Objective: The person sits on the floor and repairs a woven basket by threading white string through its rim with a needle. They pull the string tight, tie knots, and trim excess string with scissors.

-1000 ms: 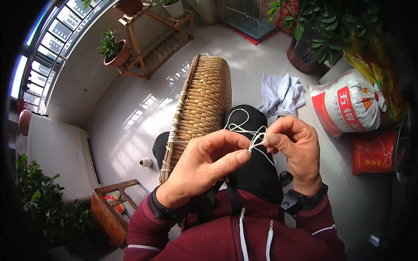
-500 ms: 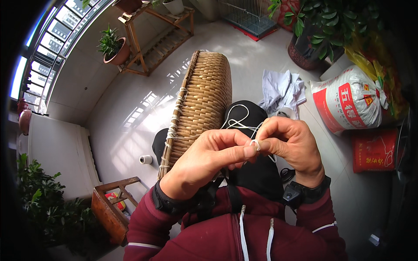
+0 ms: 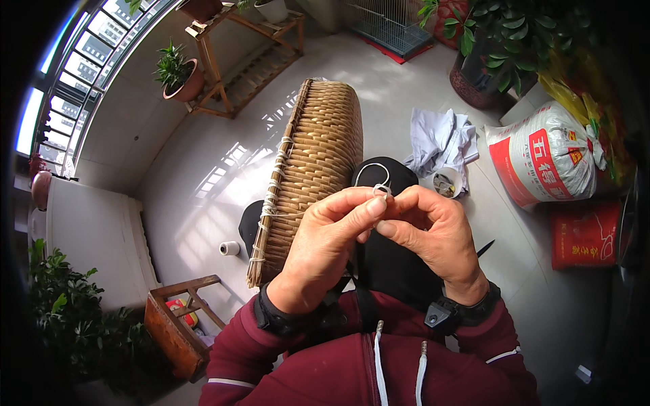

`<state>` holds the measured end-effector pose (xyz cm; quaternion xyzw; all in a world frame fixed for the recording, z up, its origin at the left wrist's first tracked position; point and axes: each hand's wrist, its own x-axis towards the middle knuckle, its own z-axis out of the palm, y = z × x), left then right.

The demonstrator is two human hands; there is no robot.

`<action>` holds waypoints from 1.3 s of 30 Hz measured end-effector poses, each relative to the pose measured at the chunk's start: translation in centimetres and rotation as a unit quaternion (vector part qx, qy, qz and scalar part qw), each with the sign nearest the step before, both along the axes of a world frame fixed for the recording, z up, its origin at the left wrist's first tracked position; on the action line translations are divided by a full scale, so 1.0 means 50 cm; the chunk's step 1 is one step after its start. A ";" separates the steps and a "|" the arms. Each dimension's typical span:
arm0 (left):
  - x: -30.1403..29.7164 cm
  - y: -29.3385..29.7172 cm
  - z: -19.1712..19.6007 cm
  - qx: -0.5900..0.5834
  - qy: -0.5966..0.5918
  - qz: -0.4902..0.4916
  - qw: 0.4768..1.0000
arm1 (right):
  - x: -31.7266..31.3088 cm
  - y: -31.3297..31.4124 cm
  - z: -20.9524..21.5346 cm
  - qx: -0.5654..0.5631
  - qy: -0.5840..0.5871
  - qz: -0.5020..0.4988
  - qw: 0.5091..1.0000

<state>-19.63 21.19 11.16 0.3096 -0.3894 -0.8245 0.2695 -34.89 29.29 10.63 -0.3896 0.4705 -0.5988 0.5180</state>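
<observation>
My left hand [image 3: 321,237] pinches a white cord [image 3: 382,190] between thumb and forefinger, and a small loop of it stands up at the fingertips. Close against it, my right hand [image 3: 437,240] is closed with thumb and forefinger together; the cord between its fingers is mostly hidden. A larger curve of the cord lies over my dark-trousered knee. From the left hand a strand runs to a woven basket [image 3: 321,145], which stands on its side by my legs. White cord lashings wrap its rim [image 3: 274,183] at intervals.
A spool of white thread [image 3: 229,248] lies on the floor at left, near a wooden stool [image 3: 172,331]. To the right are a crumpled pale cloth [image 3: 437,139], a small bowl [image 3: 448,181], a large white-and-red sack [image 3: 542,155] and a red bag [image 3: 583,233]. A dark pointed thing [image 3: 485,248] shows beside my right hand.
Both hands have moved up and slightly left, bringing the cord loop with them. My right hand has shifted away from the small bowl, which now shows more.
</observation>
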 end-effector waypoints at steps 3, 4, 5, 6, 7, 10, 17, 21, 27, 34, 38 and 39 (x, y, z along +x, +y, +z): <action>0.002 0.000 -0.003 0.036 0.028 -0.001 0.999 | 0.002 -0.001 -0.001 0.003 0.005 0.007 1.000; 0.003 0.000 -0.005 0.046 0.038 -0.004 0.998 | 0.001 0.000 0.000 0.003 -0.002 0.012 1.000; 0.004 -0.001 -0.006 0.051 0.058 -0.004 0.997 | 0.000 0.000 0.000 0.003 -0.009 0.016 1.000; 0.004 -0.001 -0.008 0.058 0.053 -0.007 0.997 | -0.001 0.001 0.000 0.005 -0.012 0.019 1.000; 0.004 -0.001 -0.009 0.060 0.059 -0.007 0.996 | -0.002 0.002 0.000 0.008 -0.014 0.021 1.000; 0.005 -0.002 -0.010 0.060 0.073 -0.013 0.995 | -0.004 0.004 -0.001 0.012 -0.036 0.025 0.999; 0.009 -0.008 0.012 -0.042 0.045 -0.004 0.998 | -0.016 0.011 0.004 0.033 -0.076 0.052 0.995; 0.012 -0.005 0.024 -0.148 -0.030 0.007 0.989 | -0.018 0.014 0.011 0.058 -0.063 0.061 0.994; 0.014 -0.008 0.023 -0.222 -0.097 0.022 0.970 | -0.021 0.016 0.015 0.066 -0.016 0.068 0.995; 0.016 -0.010 0.011 -0.205 -0.084 -0.018 0.975 | -0.039 0.020 0.027 0.091 0.068 0.113 0.987; 0.014 -0.002 0.008 -0.237 -0.092 -0.021 0.967 | -0.048 0.019 0.027 0.097 0.070 0.131 0.984; 0.013 -0.002 0.008 -0.250 -0.101 -0.025 0.963 | -0.050 0.019 0.026 0.094 0.056 0.135 0.985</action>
